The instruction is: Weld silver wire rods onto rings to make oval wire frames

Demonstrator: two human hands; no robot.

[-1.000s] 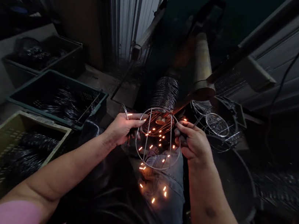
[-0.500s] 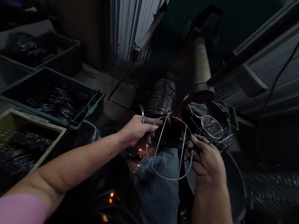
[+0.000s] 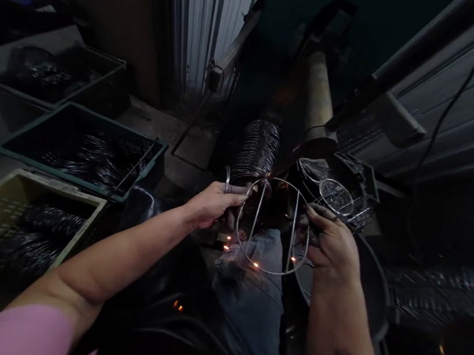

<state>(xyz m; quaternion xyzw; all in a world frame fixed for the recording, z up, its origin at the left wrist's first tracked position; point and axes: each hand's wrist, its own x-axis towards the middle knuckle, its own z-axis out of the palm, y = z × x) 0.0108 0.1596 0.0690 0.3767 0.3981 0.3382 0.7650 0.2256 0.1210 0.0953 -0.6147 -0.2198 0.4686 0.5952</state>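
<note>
Both my hands hold a round wire frame (image 3: 268, 270) with straight cross wires, in front of my knee. My left hand (image 3: 213, 203) pinches its left rim, and a small wire ring shows above its fingers. My right hand (image 3: 331, 246) grips the frame's right rim with curled fingers. The top of the frame sits under the dark welding arm (image 3: 307, 149), beside a stack of wire rings (image 3: 261, 148) on a horizontal bar. A few orange sparks glow low inside the frame.
Two green crates (image 3: 86, 147) and a yellowish crate (image 3: 5, 227) of dark wire rings stand at my left. A pile of finished wire frames (image 3: 335, 197) lies to the right of the welder. A round dark tub (image 3: 373, 291) sits under my right hand.
The burst of sparks at the frame has died down to a few. The frame has shifted right and turned slightly between my hands, and my hands have moved with it.
</note>
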